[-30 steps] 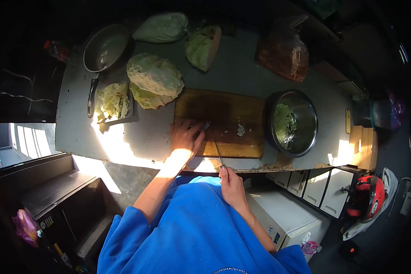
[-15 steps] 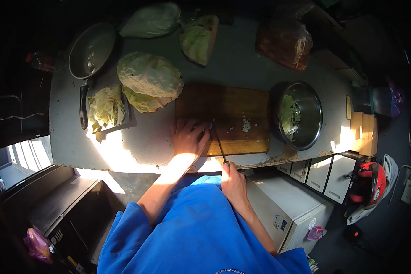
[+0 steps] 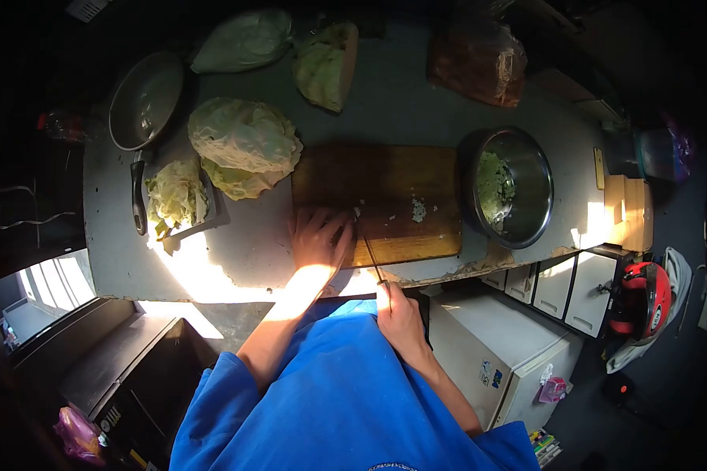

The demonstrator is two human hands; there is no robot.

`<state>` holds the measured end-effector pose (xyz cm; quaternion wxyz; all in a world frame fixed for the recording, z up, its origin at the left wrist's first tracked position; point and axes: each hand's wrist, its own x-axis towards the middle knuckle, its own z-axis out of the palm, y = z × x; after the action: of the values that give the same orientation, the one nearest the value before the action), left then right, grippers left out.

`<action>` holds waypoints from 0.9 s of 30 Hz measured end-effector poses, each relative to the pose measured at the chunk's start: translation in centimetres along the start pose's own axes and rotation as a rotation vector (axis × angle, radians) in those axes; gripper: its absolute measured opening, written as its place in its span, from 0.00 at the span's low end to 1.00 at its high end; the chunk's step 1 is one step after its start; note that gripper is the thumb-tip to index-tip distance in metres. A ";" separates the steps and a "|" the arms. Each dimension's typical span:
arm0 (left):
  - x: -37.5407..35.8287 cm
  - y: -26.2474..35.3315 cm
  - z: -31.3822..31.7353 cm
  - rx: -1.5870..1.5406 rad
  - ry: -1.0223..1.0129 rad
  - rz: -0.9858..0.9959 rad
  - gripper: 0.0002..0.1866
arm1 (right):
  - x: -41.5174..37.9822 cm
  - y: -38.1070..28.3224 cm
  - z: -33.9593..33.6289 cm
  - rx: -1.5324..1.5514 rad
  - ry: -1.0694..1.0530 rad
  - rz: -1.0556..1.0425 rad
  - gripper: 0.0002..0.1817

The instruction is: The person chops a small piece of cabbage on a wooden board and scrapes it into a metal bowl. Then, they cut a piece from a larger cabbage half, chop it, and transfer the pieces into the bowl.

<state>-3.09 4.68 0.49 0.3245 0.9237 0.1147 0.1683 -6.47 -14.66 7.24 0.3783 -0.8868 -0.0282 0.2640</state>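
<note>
— What took up most of the view?

— The counter (image 3: 401,102), grey and chipped along its near edge, its far side lost in dark. On it lay the cutting board (image 3: 385,177), with a steel bowl (image 3: 540,188) of chopped greens touching its right end and cabbage leaves (image 3: 243,137) just off its left corner.

— And the hands?

— The left hand (image 3: 318,239) lay flat, fingers spread, on the board's near left corner. Whatever it pressed down was hidden beneath it. The right hand (image 3: 397,314) was closed around the handle of a knife (image 3: 369,253), below the counter edge; the thin blade ran up to the left fingertips.

— Anything cut?

— A small pale heap of shreds (image 3: 418,209) sat mid-board, too small to identify. The pan (image 3: 143,98) on the left was half in shadow.
</note>
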 end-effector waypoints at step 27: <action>-0.1 0.0 -0.2 -0.015 0.025 0.037 0.09 | 0.0 1.2 2.1 0.004 0.106 -0.065 0.11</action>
<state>-3.26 4.74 0.64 0.3268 0.9210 0.1004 0.1867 -7.69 -14.13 5.27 0.3894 -0.8974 -0.0366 0.2042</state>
